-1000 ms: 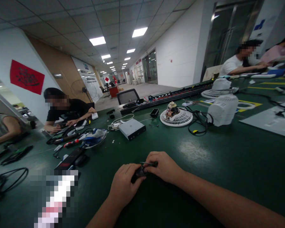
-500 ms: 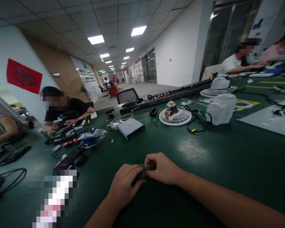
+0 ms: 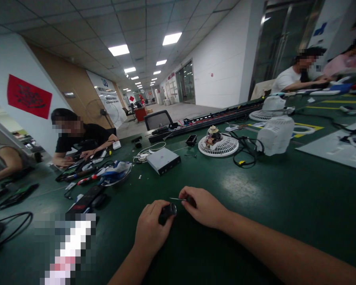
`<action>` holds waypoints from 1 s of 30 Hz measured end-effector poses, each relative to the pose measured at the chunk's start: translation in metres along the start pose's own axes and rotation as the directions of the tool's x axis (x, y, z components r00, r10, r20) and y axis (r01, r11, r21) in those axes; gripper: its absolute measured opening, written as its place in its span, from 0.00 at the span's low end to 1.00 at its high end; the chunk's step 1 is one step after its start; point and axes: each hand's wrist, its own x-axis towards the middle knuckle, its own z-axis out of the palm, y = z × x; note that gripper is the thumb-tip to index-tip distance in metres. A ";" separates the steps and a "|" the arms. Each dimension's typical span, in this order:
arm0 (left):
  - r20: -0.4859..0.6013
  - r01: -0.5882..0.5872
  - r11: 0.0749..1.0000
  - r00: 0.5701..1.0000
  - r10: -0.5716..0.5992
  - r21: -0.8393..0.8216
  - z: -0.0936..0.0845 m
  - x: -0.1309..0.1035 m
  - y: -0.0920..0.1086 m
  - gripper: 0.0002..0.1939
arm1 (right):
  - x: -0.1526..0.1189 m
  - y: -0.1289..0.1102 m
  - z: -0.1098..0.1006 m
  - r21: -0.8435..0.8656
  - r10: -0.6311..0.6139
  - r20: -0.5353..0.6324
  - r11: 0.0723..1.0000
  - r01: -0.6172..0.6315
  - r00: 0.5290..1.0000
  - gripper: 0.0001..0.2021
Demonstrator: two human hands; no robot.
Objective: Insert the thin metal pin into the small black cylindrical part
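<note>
Near the front middle of the table, my left hand point(image 3: 151, 225) is closed around a short black cylinder point(image 3: 167, 212). One round end of it, with a shiny rim, faces right; its exact kind is unclear. My right hand point(image 3: 203, 208), a little to the right, grips what looks like a small screwdriver point(image 3: 178, 199). Its thin metal shaft points left, above the cylinder and apart from it. Most of the dark handle is hidden by the fingers.
A silver optical drive point(image 3: 163, 160) lies beyond my hands on the green table point(image 3: 240, 225). Behind it are a small black box point(image 3: 191, 139) and a white fan grille with a motor point(image 3: 218, 143). A white housing point(image 3: 275, 135) stands right. Tools and a co-worker point(image 3: 80, 136) are left.
My hands have moved apart. The black cylinder's round end now shows, and the screwdriver shaft has come away from it, up and slightly left.
</note>
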 end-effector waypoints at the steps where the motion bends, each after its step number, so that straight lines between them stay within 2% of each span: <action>1: -0.008 0.050 0.999 0.999 -0.050 -0.005 0.000 0.000 -0.002 0.10 | 0.000 0.000 -0.003 -0.066 -0.031 -0.011 0.997 0.030 0.999 0.07; 4: -0.020 0.152 0.988 0.988 -0.152 -0.026 -0.001 0.000 -0.005 0.10 | 0.000 0.000 -0.008 -0.148 -0.086 -0.009 0.985 0.083 0.996 0.07; 7: -0.025 0.178 0.984 0.984 -0.179 -0.032 -0.001 0.000 -0.006 0.10 | -0.001 -0.001 -0.011 -0.165 -0.124 -0.005 0.979 0.121 0.992 0.07; 11: -0.012 0.101 0.994 0.995 -0.101 -0.037 -0.001 0.000 -0.003 0.09 | -0.002 -0.001 -0.012 -0.235 -0.200 0.056 0.950 0.207 0.978 0.08; 15: 0.002 0.021 1.000 1.000 -0.021 -0.011 0.000 0.000 0.000 0.09 | -0.002 0.001 -0.012 -0.317 -0.182 0.096 0.927 0.203 0.979 0.08; 21: 0.033 0.028 0.999 0.999 -0.028 -0.016 -0.001 0.000 0.001 0.09 | -0.004 -0.001 -0.013 -0.274 -0.211 0.144 0.930 0.244 0.967 0.08; 26: 0.046 0.020 0.999 0.999 -0.019 -0.025 0.000 0.001 0.000 0.10 | -0.003 -0.002 -0.011 -0.327 -0.170 0.091 0.926 0.191 0.981 0.08; 30: 0.069 -0.004 1.000 0.998 0.005 -0.014 0.000 0.002 0.002 0.10 | -0.003 -0.002 -0.012 -0.341 -0.157 0.131 0.920 0.193 0.979 0.07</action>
